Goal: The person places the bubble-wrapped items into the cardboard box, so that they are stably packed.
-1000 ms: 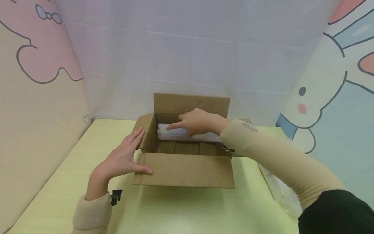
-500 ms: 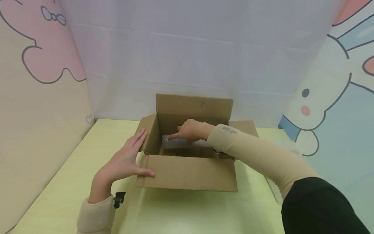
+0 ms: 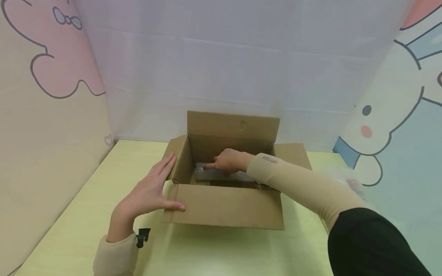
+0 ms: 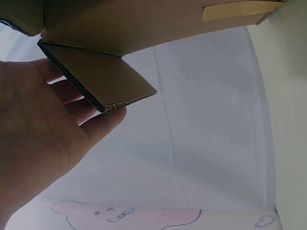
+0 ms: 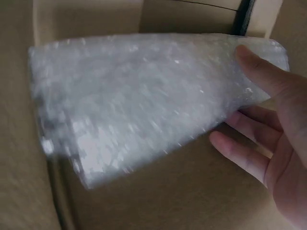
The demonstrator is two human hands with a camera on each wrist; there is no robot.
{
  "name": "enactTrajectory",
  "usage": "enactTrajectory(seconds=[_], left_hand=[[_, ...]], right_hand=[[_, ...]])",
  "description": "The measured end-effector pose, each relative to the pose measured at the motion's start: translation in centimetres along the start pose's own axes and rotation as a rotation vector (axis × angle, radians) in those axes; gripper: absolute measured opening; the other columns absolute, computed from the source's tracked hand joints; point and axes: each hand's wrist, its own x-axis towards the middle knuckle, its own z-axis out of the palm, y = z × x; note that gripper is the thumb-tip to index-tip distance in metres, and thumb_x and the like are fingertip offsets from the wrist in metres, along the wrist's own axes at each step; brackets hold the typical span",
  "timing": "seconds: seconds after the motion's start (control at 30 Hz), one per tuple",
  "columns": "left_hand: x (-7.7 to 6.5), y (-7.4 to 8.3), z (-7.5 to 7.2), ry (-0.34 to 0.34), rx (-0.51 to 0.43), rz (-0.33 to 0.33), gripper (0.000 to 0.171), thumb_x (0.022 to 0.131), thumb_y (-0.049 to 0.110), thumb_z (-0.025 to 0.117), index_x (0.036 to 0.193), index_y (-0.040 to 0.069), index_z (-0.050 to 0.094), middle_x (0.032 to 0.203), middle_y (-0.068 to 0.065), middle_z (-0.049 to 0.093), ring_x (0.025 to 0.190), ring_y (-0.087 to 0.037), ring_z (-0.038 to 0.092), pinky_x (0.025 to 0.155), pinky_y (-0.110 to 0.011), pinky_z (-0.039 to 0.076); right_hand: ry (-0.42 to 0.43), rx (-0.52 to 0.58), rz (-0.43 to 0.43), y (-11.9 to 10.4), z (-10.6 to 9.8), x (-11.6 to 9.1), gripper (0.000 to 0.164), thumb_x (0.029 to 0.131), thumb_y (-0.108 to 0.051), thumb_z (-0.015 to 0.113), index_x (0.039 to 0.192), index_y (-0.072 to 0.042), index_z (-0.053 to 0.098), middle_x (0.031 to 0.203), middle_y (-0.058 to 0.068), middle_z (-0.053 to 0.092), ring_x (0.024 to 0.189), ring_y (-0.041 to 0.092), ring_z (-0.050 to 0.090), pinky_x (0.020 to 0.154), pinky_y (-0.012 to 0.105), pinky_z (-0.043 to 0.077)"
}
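A crumpled sheet-wrapped bundle of clear bubble wrap is held inside a brown corrugated cardboard box, where it is stretched lengthwise across the interior. It is gripped near one end by the right hand, the thumb being laid on its near face and some fingers tucked behind it, while other fingertips are seen below its edge in the right wrist view. Whether the bundle is touching the bottom of the box cannot be told. The left hand is kept well apart from the bundle, outside the box; its fingers are extended against the left flap and its thumb is rested on the wide front flap, with nothing clenched. The box is set on a pale yellow table, all four flaps spread outward, the back flap being raised before a white cloth backdrop. In the head view, part of the bundle is covered by the right hand, and the right flap is partly crossed by the beige-sleeved right forearm. Beyond that forearm, a translucent plastic heap is partly hidden. Cartoon-printed side panels are seen flanking the table.
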Motion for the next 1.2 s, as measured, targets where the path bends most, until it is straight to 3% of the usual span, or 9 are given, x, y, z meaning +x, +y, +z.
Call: enactTrajectory(seconds=[0.13, 0.2, 0.37, 0.57, 0.7, 0.83, 0.9, 1.03, 1.2], left_hand=[[-0.1, 0.0, 0.0, -0.006, -0.005, -0.025, 0.131, 0.062, 0.064, 0.081, 0.157, 0.009, 0.010, 0.164, -0.010, 0.010, 0.148, -0.037, 0.016, 0.108, -0.059, 0.035], [-0.1, 0.0, 0.0, -0.008, -0.007, -0.030, 0.131, 0.062, 0.064, 0.081, 0.157, 0.009, 0.009, 0.164, -0.010, 0.010, 0.148, -0.037, 0.016, 0.107, -0.059, 0.036], [-0.1, 0.0, 0.0, -0.002, 0.002, -0.023, 0.131, 0.062, 0.063, 0.081, 0.157, 0.009, 0.010, 0.164, -0.011, 0.010, 0.148, -0.037, 0.017, 0.108, -0.059, 0.036], [0.0, -0.1, 0.1, 0.014, 0.017, 0.006, 0.126, 0.063, 0.061, 0.082, 0.157, 0.017, 0.011, 0.163, -0.013, 0.010, 0.147, -0.039, 0.017, 0.103, -0.062, 0.039], [0.0, -0.2, 0.1, 0.022, 0.017, 0.018, 0.123, 0.064, 0.061, 0.081, 0.157, 0.023, 0.012, 0.163, -0.014, 0.011, 0.147, -0.040, 0.018, 0.100, -0.062, 0.041], [0.1, -0.3, 0.2, 0.025, 0.008, 0.026, 0.122, 0.064, 0.061, 0.081, 0.157, 0.023, 0.012, 0.163, -0.013, 0.011, 0.147, -0.040, 0.018, 0.101, -0.063, 0.040], [0.1, -0.4, 0.2, 0.026, 0.004, 0.027, 0.122, 0.064, 0.061, 0.082, 0.157, 0.022, 0.013, 0.163, -0.014, 0.011, 0.147, -0.041, 0.017, 0.102, -0.064, 0.038], [0.0, -0.5, 0.2, 0.022, -0.003, 0.024, 0.122, 0.064, 0.059, 0.082, 0.157, 0.021, 0.013, 0.163, -0.014, 0.011, 0.147, -0.041, 0.017, 0.103, -0.065, 0.036], [-0.1, -0.2, 0.0, 0.023, -0.002, 0.029, 0.120, 0.066, 0.059, 0.081, 0.157, 0.019, 0.014, 0.162, -0.016, 0.013, 0.146, -0.043, 0.018, 0.102, -0.066, 0.037]], right_hand=[[0.007, 0.001, -0.003, -0.1, 0.7, 0.0, 0.073, 0.088, -0.031, 0.072, 0.150, -0.026, 0.034, 0.103, 0.003, 0.069, 0.063, 0.008, 0.050, 0.054, 0.027, 0.049], [0.008, 0.001, -0.001, -0.1, 0.8, 0.0, 0.074, 0.087, -0.032, 0.072, 0.150, -0.026, 0.034, 0.109, 0.004, 0.068, 0.068, 0.010, 0.058, 0.059, 0.029, 0.054], [-0.009, 0.015, 0.018, 0.1, 0.4, -0.1, 0.075, 0.086, -0.035, 0.073, 0.151, -0.029, 0.034, 0.131, 0.008, 0.060, 0.077, 0.015, 0.066, 0.064, 0.031, 0.056], [0.060, 0.041, 0.012, 0.9, -1.0, -1.2, 0.072, 0.085, -0.030, 0.075, 0.147, -0.026, 0.040, 0.125, 0.008, 0.062, 0.081, 0.017, 0.068, 0.065, 0.033, 0.057], [0.187, 0.077, -0.003, 1.4, -2.3, -3.1, 0.067, 0.084, -0.020, 0.075, 0.144, -0.024, 0.045, 0.106, 0.007, 0.064, 0.070, 0.018, 0.064, 0.061, 0.034, 0.055], [0.287, 0.120, 0.034, 1.8, -3.9, -5.6, 0.065, 0.086, -0.008, 0.068, 0.144, -0.026, 0.046, 0.096, 0.005, 0.061, 0.053, 0.014, 0.048, 0.051, 0.033, 0.049], [0.294, 0.143, 0.068, 2.1, -4.8, -6.8, 0.066, 0.087, -0.012, 0.069, 0.145, -0.028, 0.044, 0.097, 0.004, 0.060, 0.050, 0.013, 0.041, 0.049, 0.033, 0.046], [0.295, 0.165, 0.138, 2.7, -6.2, -9.5, 0.078, 0.082, -0.033, 0.077, 0.149, -0.031, 0.038, 0.103, 0.003, 0.058, 0.054, 0.012, 0.041, 0.051, 0.032, 0.046], [0.401, 0.226, 0.226, 3.4, -7.0, -13.7, 0.079, 0.081, -0.034, 0.078, 0.148, -0.028, 0.038, 0.109, 0.005, 0.060, 0.052, 0.013, 0.043, 0.047, 0.029, 0.042]])
